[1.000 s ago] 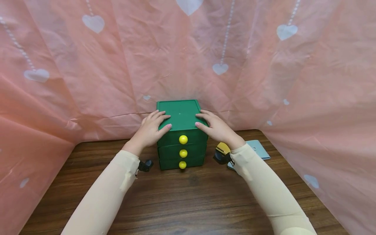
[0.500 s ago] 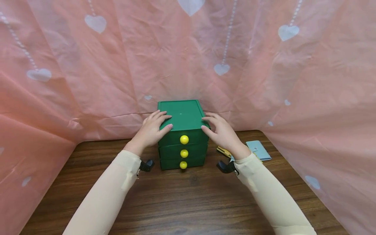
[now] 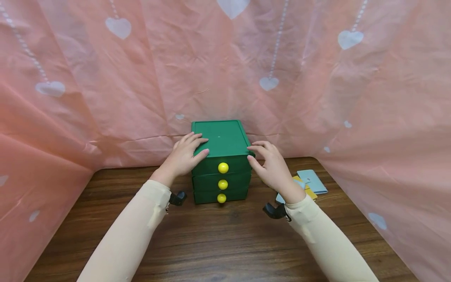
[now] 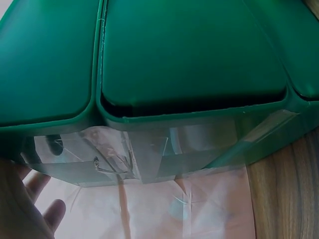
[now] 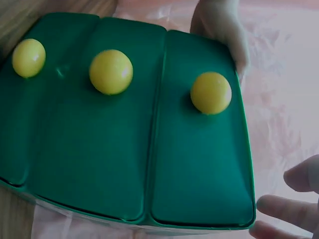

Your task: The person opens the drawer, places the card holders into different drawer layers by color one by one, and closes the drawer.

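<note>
A green three-drawer box (image 3: 225, 137) stands on the table with its drawers closed, each bearing a round yellow knob (image 3: 223, 168). My left hand (image 3: 181, 156) rests on its top left edge, fingers spread over the top, thumb near the front corner. Beside the top right front corner is my right hand (image 3: 273, 166), fingers slightly bent, holding nothing. The right wrist view shows the right fingertips (image 5: 279, 206) right by that corner; whether they touch is hard to tell. In the left wrist view, clear tape (image 4: 199, 144) covers part of the box (image 4: 189, 55).
Right of the box, partly behind my right wrist, lie a light blue snap-closed booklet (image 3: 313, 182) and a flat yellow item (image 3: 311, 192). Dark wood table (image 3: 225, 239) extends in front. A pink curtain (image 3: 218, 78) with white hearts hangs close behind the box.
My right hand has slid off the box top to the right and slightly toward me, showing more of the lid's right edge. The left hand stays on the box.
</note>
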Tool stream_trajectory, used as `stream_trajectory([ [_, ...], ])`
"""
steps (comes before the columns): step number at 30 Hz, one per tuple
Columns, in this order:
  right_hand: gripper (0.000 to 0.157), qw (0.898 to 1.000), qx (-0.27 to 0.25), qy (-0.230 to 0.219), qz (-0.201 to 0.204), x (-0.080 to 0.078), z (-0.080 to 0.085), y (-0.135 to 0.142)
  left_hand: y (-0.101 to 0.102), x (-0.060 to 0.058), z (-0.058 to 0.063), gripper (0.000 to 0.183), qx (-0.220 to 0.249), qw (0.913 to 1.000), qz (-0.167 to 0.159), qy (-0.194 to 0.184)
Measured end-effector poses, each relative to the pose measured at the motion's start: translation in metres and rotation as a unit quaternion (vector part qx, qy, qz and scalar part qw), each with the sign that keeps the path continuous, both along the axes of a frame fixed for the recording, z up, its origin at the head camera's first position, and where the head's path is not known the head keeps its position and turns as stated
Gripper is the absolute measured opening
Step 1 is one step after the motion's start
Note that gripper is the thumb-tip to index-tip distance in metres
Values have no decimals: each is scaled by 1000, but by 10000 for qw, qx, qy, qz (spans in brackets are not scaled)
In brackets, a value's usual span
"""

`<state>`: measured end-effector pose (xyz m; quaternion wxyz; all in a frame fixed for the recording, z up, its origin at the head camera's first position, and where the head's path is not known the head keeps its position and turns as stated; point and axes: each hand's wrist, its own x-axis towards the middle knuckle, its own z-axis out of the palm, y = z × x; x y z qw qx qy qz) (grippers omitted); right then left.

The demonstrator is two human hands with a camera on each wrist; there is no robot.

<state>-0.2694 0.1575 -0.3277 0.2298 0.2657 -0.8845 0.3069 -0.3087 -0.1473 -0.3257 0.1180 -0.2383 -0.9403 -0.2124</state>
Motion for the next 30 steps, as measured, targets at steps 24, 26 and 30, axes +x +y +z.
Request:
stream_trajectory([
  [24, 22, 9940, -561, 935, 85, 22, -50, -7, 0, 0, 2, 57, 94, 9999, -42, -52],
  [26, 23, 9943, -549, 905, 106, 22, -52, -8, 0, 0, 2, 57, 86, 9999, -34, -60],
  [30, 23, 9953, -525, 803, 162, 22, -56, -10, -1, 0, 1, 57, 83, 9999, -31, -52],
])
